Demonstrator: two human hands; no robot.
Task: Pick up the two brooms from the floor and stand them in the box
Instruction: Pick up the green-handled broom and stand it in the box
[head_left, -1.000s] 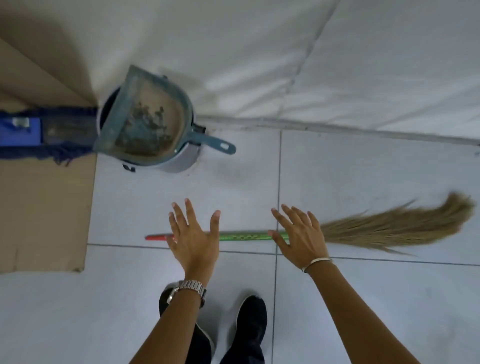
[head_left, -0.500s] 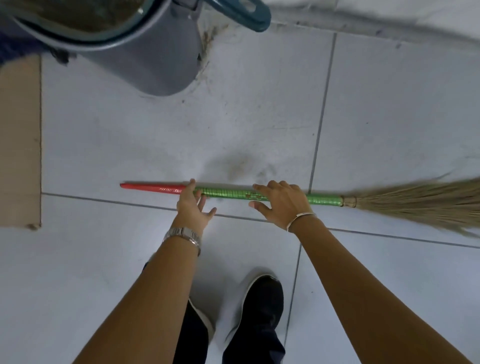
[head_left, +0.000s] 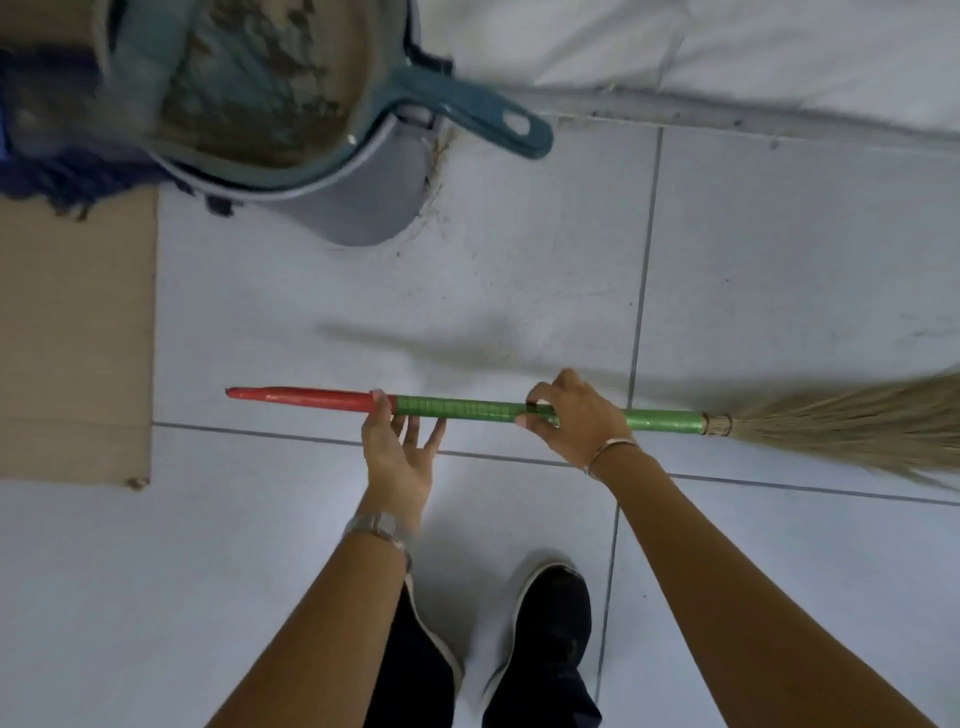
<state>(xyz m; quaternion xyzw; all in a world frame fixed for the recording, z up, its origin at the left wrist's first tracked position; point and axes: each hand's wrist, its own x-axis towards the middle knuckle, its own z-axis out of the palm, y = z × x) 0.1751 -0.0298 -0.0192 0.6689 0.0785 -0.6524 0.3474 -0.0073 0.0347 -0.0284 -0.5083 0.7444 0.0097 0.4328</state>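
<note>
One cardboard box runs off the frame's left edge; one grey bucket at upper left holds one teal dustpan, both cropped and blurred; one grass broom lies level across the centre, its bristles cut off at right; right hand closed around the green handle; left hand open beneath it, fingers spread; one black shoe is clear below.

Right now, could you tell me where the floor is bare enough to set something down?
Bare tiles lie between the cardboard and the broom, and right of the bucket below the wall. The top left is crowded.
</note>
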